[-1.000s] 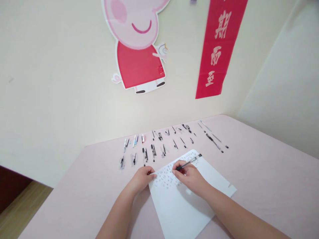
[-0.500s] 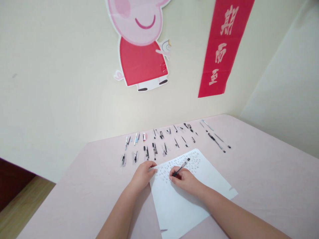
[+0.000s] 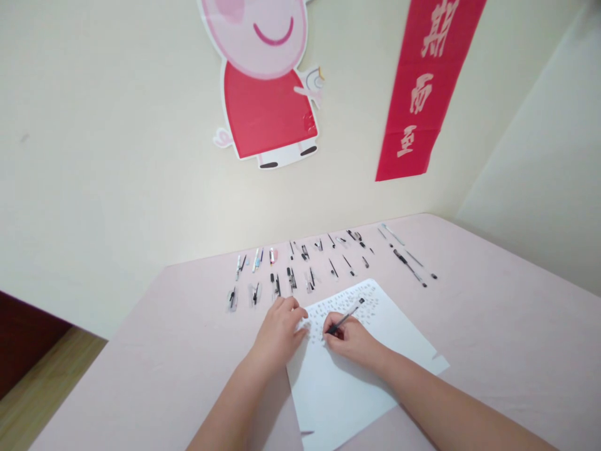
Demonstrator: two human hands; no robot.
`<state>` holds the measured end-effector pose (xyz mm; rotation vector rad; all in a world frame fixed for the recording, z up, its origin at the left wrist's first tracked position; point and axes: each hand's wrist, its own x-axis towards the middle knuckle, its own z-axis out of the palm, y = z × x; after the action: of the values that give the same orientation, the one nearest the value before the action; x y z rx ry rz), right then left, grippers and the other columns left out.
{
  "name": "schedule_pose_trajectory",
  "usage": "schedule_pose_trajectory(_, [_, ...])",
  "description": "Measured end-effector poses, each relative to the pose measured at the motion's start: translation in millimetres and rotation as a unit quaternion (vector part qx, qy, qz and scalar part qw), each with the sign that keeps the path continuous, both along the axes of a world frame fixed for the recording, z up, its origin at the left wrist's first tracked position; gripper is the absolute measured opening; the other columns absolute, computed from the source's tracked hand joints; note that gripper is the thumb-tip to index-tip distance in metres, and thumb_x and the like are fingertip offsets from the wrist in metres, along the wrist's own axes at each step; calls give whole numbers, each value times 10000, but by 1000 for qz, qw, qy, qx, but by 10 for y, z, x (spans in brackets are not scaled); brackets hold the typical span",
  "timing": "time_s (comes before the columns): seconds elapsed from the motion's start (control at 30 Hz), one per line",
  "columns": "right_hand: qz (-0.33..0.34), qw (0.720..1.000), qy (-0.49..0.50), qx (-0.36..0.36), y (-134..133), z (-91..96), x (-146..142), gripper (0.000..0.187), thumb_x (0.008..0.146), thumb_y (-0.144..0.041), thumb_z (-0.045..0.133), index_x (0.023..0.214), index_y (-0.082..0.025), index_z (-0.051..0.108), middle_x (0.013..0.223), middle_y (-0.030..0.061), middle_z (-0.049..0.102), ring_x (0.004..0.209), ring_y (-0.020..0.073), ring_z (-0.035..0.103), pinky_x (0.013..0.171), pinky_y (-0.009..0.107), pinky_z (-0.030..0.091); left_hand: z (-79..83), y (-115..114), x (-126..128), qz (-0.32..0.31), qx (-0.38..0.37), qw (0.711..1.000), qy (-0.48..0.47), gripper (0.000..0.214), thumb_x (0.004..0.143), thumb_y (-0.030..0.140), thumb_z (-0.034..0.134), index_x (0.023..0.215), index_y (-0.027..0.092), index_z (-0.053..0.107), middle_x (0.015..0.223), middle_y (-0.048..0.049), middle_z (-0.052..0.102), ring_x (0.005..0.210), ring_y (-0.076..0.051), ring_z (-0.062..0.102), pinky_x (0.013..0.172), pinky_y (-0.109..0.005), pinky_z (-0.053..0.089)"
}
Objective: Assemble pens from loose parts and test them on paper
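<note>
My right hand [image 3: 350, 338] is closed around a gel pen [image 3: 346, 314] with a clear barrel and black ends. The pen slants up to the right, its tip low over a white sheet of paper [image 3: 347, 394]. Small dark written marks fill the upper part of the sheet. At the paper's upper left edge is my left hand [image 3: 280, 329], its thumb and fingers apart and curved, with nothing visible between them. Whether its fingertips press on the sheet I cannot tell.
Rows of pens, refills and caps [image 3: 291, 280] lie beyond the paper on the pink table [image 3: 188, 351]. A long black pen [image 3: 409, 267] lies to the right. A pig cutout [image 3: 270, 113] and a red banner [image 3: 413, 106] hang on the wall.
My left hand has shifted right and further over the paper's upper left edge, its fingers lifted and spread more. My right hand stays on the pen, with little movement.
</note>
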<state>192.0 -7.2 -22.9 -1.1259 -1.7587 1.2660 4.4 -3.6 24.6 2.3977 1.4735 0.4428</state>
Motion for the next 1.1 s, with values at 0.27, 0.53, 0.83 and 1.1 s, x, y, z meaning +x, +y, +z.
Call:
schedule_pose_trajectory(0.27, [-20,996,-55,69,4,14,41,77,679,-121,478,681,-184,522,573,-45,474,546,101,433,529,209,345,-88,-57,35,-79,-137,987,-40,435,595,248,728,1008,264,593,1021,-51,526,991,-242,450,832,-329,366])
schedule_pose_trajectory(0.53, [13,978,-160,136,-33,65,16,129,671,-119,484,713,-201,574,584,-36,520,559,114,480,561,210,369,-98,-11,-1,-100,-141,984,-35,465,591,271,751,1020,258,574,1018,-36,519,991,-229,443,855,-324,350])
schedule_pose_trajectory(0.83, [13,969,-187,163,-39,57,-5,123,675,-120,481,692,-194,578,586,-24,537,561,120,498,569,212,372,-126,-6,0,-99,-142,984,-37,460,591,287,751,1015,255,576,1013,-38,524,991,-234,445,858,-334,347])
schedule_pose_trajectory(1.1, [26,971,-174,160,-42,61,13,139,658,-100,468,672,-197,565,568,-34,521,546,111,489,552,201,368,-89,-12,5,-95,-147,984,-35,457,588,272,748,1014,261,580,1022,-38,525,1000,-238,445,863,-336,346])
